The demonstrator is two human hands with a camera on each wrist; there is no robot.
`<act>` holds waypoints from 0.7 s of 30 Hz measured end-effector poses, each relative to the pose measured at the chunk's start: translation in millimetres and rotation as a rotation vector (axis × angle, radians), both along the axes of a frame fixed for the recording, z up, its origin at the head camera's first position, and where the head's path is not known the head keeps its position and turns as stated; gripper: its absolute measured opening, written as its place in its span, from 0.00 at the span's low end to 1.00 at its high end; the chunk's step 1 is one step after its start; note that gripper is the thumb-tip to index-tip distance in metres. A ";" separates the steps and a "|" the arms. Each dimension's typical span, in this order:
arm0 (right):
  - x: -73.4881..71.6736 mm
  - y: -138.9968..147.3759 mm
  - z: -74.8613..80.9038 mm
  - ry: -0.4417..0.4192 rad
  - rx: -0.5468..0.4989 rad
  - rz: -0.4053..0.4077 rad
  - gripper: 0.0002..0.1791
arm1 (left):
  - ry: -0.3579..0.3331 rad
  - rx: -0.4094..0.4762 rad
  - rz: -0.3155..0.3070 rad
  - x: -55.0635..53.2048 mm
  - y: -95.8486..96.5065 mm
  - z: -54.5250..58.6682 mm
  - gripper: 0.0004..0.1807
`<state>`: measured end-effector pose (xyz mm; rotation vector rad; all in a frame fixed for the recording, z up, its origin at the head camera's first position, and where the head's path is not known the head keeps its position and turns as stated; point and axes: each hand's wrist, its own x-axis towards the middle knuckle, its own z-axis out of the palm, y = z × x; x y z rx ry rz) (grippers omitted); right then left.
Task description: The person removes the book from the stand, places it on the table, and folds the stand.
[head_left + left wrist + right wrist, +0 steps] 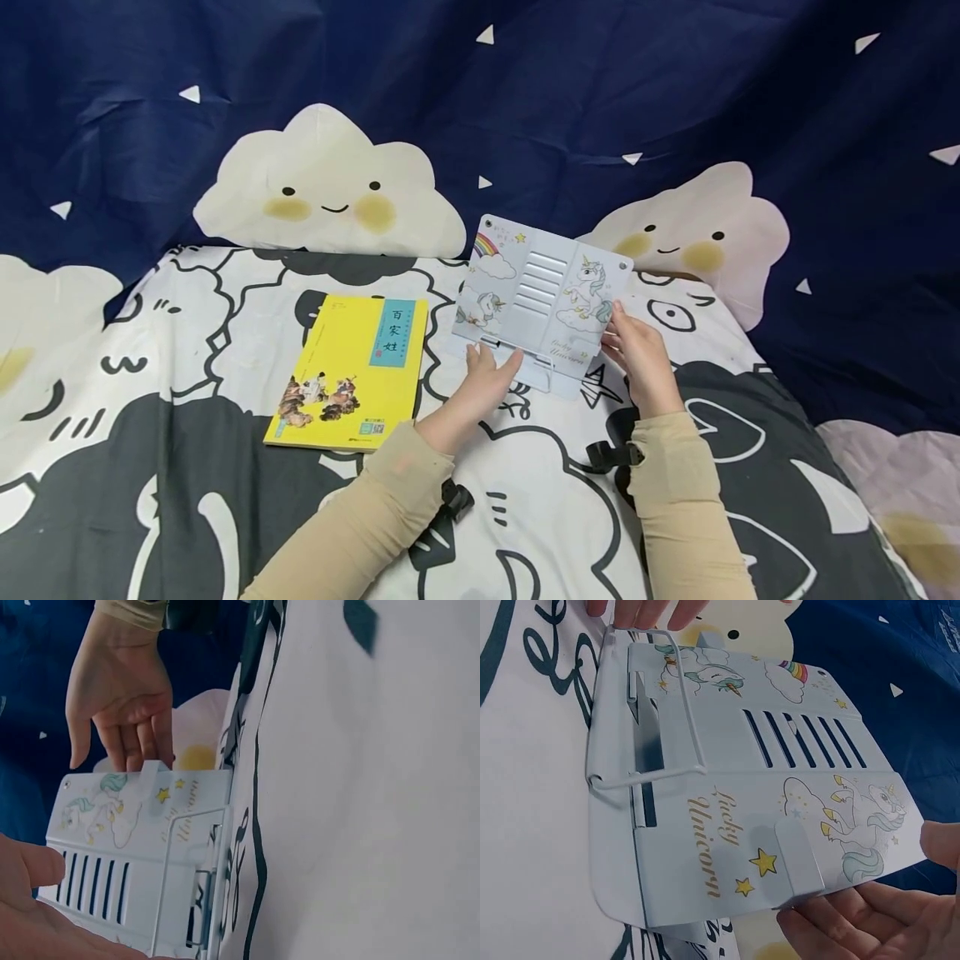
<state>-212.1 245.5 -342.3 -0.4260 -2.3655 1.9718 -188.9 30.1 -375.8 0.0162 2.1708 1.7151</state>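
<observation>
A white metal book stand (536, 287) printed with unicorns stands tilted back on the bed, slots down its middle. Its wire page holder (694, 720) juts out in front of the lower edge. My left hand (491, 379) is at the stand's lower left, thumb and fingers spread apart near the wire. In the right wrist view, its fingertips (641, 611) show beside the wire's far end. At the stand's right edge is my right hand (641, 354). Its fingers reach behind that edge by a small folded tab (799, 855), and its thumb stays apart from them.
A yellow book (345, 375) with a blue title panel lies flat to the left of the stand. Beneath everything spreads a black-and-white cartoon sheet (540, 483). Behind hangs a dark blue cloth (525, 83) with cloud faces and white triangles.
</observation>
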 end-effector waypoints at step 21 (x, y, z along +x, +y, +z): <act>4.5 13.2 1.1 0.010 0.012 0.118 0.32 | 0.006 -0.040 -0.010 -33.6 -7.8 -1.0 0.50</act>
